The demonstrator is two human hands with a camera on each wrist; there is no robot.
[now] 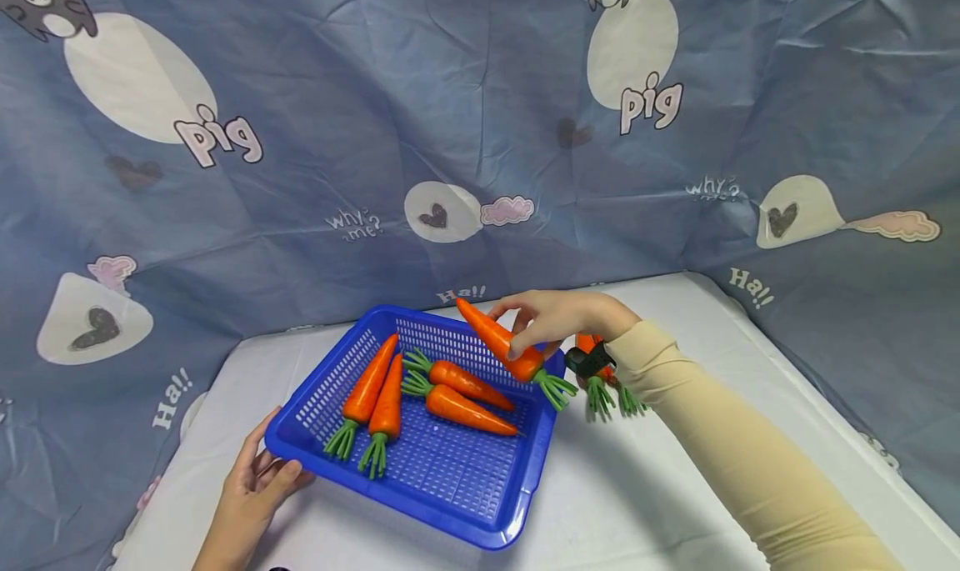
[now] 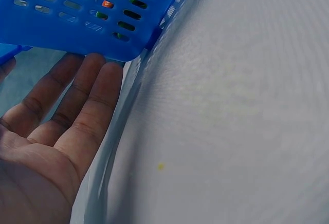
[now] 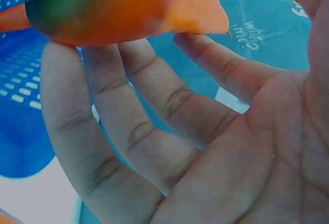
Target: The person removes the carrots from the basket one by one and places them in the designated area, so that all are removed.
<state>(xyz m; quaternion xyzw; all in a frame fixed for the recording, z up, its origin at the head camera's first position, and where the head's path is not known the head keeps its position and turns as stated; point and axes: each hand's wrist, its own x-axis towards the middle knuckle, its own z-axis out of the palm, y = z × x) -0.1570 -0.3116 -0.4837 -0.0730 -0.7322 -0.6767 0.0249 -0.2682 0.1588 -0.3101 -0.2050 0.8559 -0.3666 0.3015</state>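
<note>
On my feed the biggest thing is the blue-grey backdrop [image 1: 315, 137], cloth w/ pigs, hearts & "pig", "why me?" and "Ha!!" lettering. Below it, the bench [image 1: 675, 504] under a white cover. Next in size, the blue basket [image 1: 435, 517], slotted walls & base, set at an angle on the bench, one corner toward my L.

A tan sleeve [image 1: 720, 438] comes in from lower R, ending at the R grip [image 1: 551, 317], a bare hand up over the basket's far R side. R grip is closed up around one carrot: thumb on the near side, fingers slightly bent w/ tips on it, palm clear of it per R wrist cam. L grip [image 1: 251, 488], also bare, is at the basket's near-L corner, fingers loose & nearly straight, tips touching low on the basket per L wrist cam, not wrapped round anything.

The held carrot [image 1: 491, 331] is above the basket, tip pointing up & L, greens down & R. Four more lie inside: L pair [image 1: 367, 388] w/ tips toward the far wall, R pair [image 1: 468, 408] w/ tips to the R. On the bench just R of the basket, spare carrots [image 1: 588, 344], partly hidden behind the R wrist; 2 green tops [image 1: 600, 396] show. Smallish black device [image 1: 588, 361] on that wrist.
</note>
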